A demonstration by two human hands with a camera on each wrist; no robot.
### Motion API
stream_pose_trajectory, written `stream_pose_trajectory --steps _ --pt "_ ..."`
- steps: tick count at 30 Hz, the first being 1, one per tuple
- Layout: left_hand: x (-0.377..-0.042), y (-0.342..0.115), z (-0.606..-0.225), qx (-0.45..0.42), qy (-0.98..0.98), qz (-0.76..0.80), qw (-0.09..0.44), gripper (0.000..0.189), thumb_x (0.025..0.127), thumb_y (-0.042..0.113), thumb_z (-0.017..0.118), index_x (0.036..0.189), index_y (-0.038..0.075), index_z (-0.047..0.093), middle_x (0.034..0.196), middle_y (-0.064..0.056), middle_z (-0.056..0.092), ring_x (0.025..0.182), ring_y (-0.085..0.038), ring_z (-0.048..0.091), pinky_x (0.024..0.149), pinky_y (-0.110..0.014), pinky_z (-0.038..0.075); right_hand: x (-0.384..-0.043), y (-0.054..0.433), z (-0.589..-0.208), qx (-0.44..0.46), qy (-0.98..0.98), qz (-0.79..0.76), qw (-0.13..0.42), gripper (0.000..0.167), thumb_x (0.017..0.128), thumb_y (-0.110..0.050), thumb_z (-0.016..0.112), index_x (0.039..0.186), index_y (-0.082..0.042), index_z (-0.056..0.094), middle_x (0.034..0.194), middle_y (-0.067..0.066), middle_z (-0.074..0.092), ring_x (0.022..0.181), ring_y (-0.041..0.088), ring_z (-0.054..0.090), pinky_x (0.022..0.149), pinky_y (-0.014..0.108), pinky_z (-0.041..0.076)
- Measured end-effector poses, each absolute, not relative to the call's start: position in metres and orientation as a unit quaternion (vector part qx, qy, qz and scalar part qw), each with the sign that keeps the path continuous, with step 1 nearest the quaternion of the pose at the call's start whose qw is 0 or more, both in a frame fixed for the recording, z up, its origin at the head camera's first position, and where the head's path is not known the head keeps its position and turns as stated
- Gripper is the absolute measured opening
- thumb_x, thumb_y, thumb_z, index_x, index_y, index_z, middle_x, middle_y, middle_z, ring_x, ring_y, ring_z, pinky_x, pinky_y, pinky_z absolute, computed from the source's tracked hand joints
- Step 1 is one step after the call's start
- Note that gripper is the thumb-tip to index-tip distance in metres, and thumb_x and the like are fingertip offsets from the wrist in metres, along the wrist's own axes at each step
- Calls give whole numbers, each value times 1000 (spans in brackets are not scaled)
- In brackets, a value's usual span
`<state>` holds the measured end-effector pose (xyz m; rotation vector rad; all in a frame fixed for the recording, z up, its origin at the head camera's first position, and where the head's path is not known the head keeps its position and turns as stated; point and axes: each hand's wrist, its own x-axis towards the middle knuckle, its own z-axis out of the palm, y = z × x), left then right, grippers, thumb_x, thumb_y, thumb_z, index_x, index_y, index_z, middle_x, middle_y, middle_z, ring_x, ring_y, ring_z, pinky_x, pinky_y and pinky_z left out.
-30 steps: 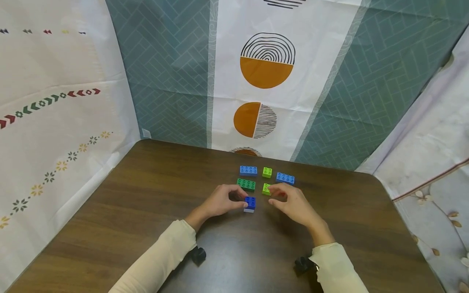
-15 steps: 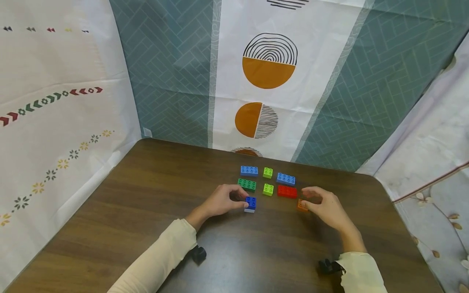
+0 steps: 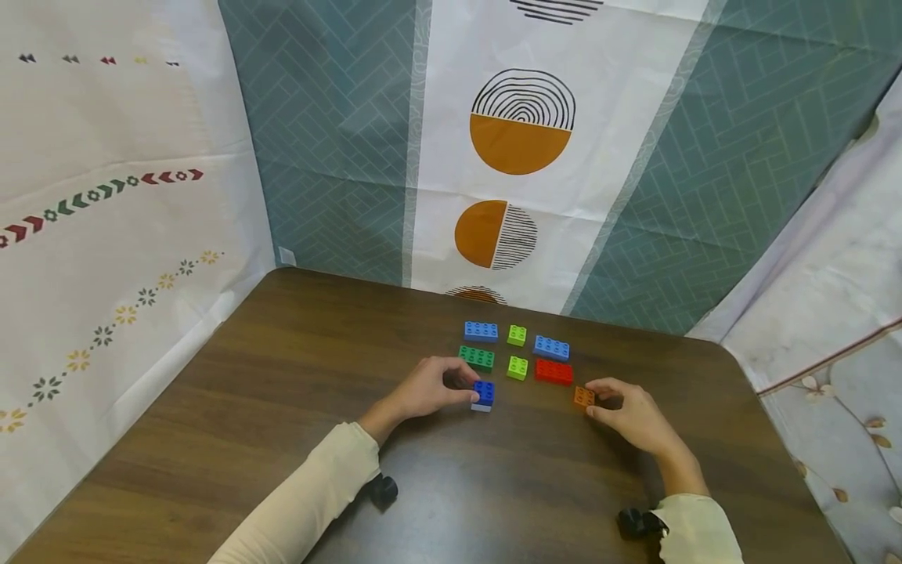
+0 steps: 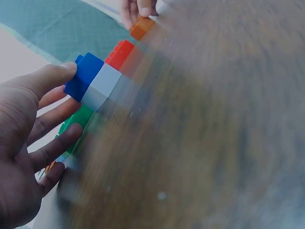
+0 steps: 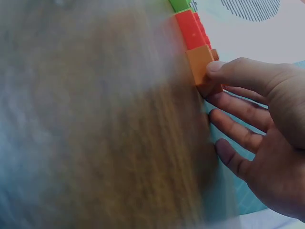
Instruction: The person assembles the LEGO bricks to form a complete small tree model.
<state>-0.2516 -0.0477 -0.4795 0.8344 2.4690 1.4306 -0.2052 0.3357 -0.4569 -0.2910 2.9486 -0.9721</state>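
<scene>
My left hand (image 3: 430,386) pinches a dark blue brick (image 3: 484,389) between thumb and finger. The blue brick sits on a white brick (image 4: 102,87), and the two stand stacked on the table. Over to the right, my right hand (image 3: 634,415) has its thumb and a finger on an orange brick (image 3: 583,397). In the right wrist view the thumb presses the near face of that brick, while the other fingers spread below it. A red brick (image 3: 553,371) lies just left of the orange one, apart from both hands.
Behind the hands lie a green brick (image 3: 477,358), two lime bricks (image 3: 517,367) and two light blue bricks (image 3: 481,331). They rest on a brown wooden table (image 3: 317,337). Patterned cloth (image 3: 338,157) hangs past the table's far edge.
My right hand has moved right from beside the near lime brick to the orange brick and now pinches it. The red brick has come into sight. My left hand keeps its hold.
</scene>
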Motion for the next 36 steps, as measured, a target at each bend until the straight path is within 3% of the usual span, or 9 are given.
stream_pose_trajectory --steps 8,19,26,36 --pt "-251 -49 -478 278 827 482 82 23 90 30 81 110 23 75 109 9 75 104 -10 65 98 -36 53 -207 334 -459 -96 952 -292 -1 35 90 -20 80 122 -10 72 112 10 75 106 29 66 93 52 50" --pt "-251 -51 -478 274 830 479 81 23 91 31 80 111 23 75 110 8 75 106 -10 66 99 -36 53 -203 309 -448 -110 948 -299 -9 38 91 -23 79 125 -9 71 116 12 74 108 32 67 97 61 51" --pt "-251 -49 -481 275 830 478 84 24 91 32 80 112 23 75 110 9 75 104 -9 66 97 -34 54 -199 281 -450 -143 935 -321 -42 37 89 -16 81 123 -9 71 113 6 75 107 29 68 94 54 55" --pt "-250 -48 -481 278 828 479 85 23 91 31 80 112 23 75 110 8 75 104 -9 66 97 -32 54 -198 238 -439 -170 915 -364 -30 37 89 -18 81 124 -13 71 119 4 73 111 31 68 98 57 56"
